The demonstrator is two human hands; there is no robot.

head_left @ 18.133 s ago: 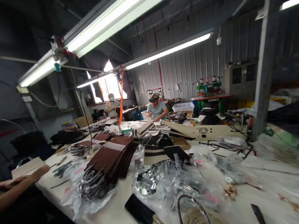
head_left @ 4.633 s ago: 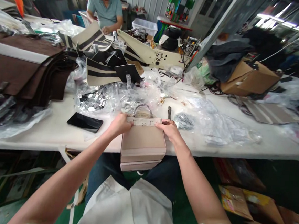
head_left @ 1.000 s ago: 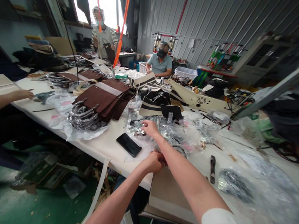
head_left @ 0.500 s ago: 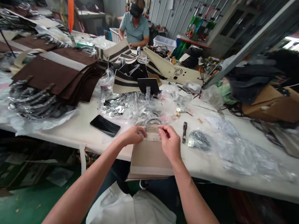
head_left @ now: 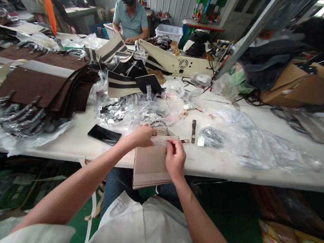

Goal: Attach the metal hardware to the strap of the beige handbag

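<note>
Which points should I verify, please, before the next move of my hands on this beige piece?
1. Left hand holding the upper edge of the beige piece: ok.
2. Right hand at the same edge: ok.
3. Beige piece fully on the table: not ok, its lower part overhangs the front edge.
4. Phone apart from the piece: ok, it lies to the left.
5. Small part between right fingertips: cannot tell.
</note>
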